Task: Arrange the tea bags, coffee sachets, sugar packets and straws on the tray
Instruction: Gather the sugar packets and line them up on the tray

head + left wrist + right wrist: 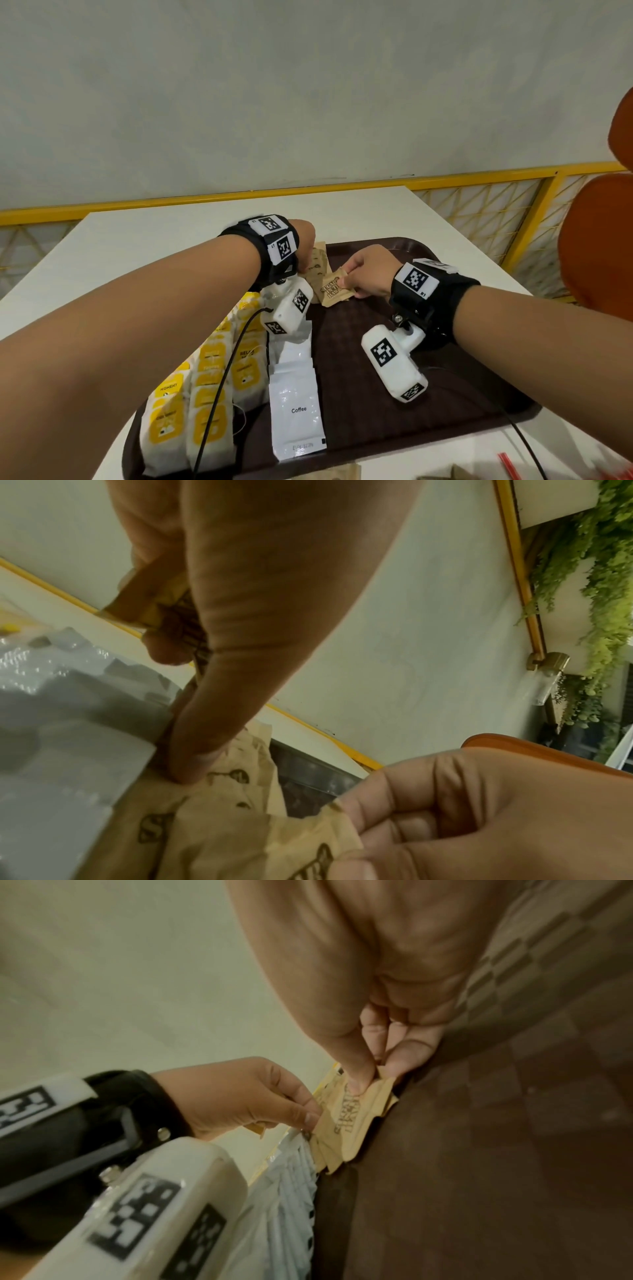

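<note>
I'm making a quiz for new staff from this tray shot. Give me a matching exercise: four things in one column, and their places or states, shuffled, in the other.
Things:
1. tea bags
2. coffee sachets
3. sugar packet
4. straws

Places or states:
a. off the tray, on the table's near right
b. white row along the tray's middle
c. pinched by the right hand
d. yellow-and-white rows at the tray's left

Pairs: 1-d, 2-b, 3-c, 4-a
</note>
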Motion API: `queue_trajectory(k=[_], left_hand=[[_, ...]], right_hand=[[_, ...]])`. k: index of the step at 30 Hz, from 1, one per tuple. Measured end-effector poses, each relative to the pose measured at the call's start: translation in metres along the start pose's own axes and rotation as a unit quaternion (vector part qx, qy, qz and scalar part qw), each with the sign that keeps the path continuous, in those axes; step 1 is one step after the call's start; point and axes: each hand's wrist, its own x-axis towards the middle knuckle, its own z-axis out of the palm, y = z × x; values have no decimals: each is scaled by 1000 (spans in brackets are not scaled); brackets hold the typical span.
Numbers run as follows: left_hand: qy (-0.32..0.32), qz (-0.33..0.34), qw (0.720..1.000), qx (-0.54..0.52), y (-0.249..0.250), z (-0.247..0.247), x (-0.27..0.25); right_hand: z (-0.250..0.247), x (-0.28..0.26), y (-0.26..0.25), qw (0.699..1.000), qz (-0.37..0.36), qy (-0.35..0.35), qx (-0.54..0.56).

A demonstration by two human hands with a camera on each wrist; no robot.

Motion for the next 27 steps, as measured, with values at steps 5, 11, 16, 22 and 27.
queue_trajectory(k=[5, 11, 16, 22, 27], left_hand=[[-4, 22, 998, -53, 2, 2, -6], [5, 35, 999, -41, 3, 2, -5], [20, 19, 999, -30, -3, 2, -3], [61, 24, 991, -118, -12, 0, -7], [43, 53, 983, -173, -13, -2, -14]], right_hand=[[0, -2, 1, 1000, -10, 9, -11], [0, -4, 0, 1000, -16, 13, -9], [1, -3, -2, 999, -33, 14, 15], [6, -2, -4, 998, -48, 24, 14], [9, -2, -4, 998, -49, 38, 22]])
